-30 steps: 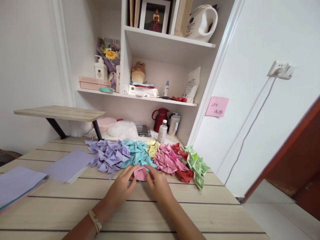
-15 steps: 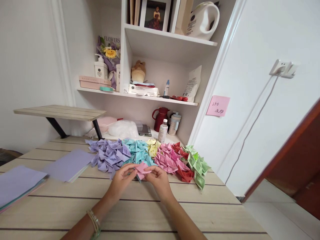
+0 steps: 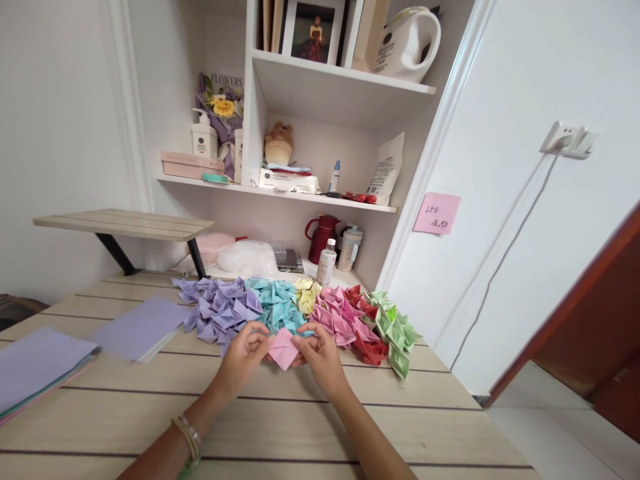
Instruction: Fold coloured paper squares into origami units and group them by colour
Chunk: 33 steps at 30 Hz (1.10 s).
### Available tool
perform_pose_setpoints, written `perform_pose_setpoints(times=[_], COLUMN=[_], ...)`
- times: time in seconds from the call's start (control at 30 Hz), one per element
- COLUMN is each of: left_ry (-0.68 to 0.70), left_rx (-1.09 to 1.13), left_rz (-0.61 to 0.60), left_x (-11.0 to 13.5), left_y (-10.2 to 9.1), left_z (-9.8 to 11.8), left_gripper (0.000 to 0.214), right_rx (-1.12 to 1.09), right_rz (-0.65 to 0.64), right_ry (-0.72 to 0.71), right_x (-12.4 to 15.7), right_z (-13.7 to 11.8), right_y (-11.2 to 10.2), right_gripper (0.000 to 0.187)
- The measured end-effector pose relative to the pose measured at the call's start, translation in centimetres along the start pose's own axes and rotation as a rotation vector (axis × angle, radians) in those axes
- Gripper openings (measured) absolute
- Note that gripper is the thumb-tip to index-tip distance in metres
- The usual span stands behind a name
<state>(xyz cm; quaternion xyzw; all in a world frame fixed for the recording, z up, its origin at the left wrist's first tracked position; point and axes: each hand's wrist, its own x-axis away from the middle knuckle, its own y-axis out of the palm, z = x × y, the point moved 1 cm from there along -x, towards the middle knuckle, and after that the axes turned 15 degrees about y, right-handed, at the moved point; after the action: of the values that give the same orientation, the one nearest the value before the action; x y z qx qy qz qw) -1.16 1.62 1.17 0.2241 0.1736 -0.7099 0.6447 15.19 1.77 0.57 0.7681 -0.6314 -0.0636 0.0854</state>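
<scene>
A small pink folded paper (image 3: 283, 349), now a flat diamond with creases across it, is held up between both hands just over the table. My left hand (image 3: 247, 353) pinches its left corner, thumb in front. At the right corner, my right hand (image 3: 317, 352) grips it the same way, with some fingers hidden behind the paper. Behind the hands lies a long heap of folded paper pieces: purple (image 3: 220, 310), blue (image 3: 277, 303), yellow (image 3: 306, 293), pink (image 3: 336, 317), red (image 3: 371, 350) and green (image 3: 397, 333).
Stacks of coloured paper sheets (image 3: 143, 325) lie on the left of the slatted table (image 3: 200, 417). A small raised stand (image 3: 125, 223) is at the back left. Behind the heap stand a clear bottle (image 3: 326, 263), a red jug (image 3: 323, 237) and a cup (image 3: 350, 247) by the shelves.
The pink paper has gone from a pointed, partly opened shape to a flat diamond facing me. Both hands have shifted their fingers along its edges and still hold it.
</scene>
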Motion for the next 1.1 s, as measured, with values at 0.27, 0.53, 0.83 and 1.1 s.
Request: perform_pose_setpoints(times=[0.27,0.53,0.83,1.1], left_ry=[-0.008,0.033,0.091,0.231], left_rx=[-0.019,-0.162,-0.179,-0.453], left_rz=[-0.046,-0.089,-0.117,-0.153], left_x=[0.1,0.6,0.8,1.2], left_y=[0.1,0.4,0.7,0.9], left_z=[0.4,0.1,0.4,1.1], left_gripper=[0.024,0.025,0.026,0.026], right_rx=[0.307,0.900,0.888,1.059], right_rz=[-0.021,0.161,0.144,0.227], right_ry=[-0.136,-0.504,-0.406,-0.386], right_x=[0.2,0.8,1.3,1.6], right_z=[-0.4,-0.4,-0.2,-0.2], right_y=[-0.4,-0.8,0.5,0.6], right_gripper=[0.041,0.025,0.031,0.030])
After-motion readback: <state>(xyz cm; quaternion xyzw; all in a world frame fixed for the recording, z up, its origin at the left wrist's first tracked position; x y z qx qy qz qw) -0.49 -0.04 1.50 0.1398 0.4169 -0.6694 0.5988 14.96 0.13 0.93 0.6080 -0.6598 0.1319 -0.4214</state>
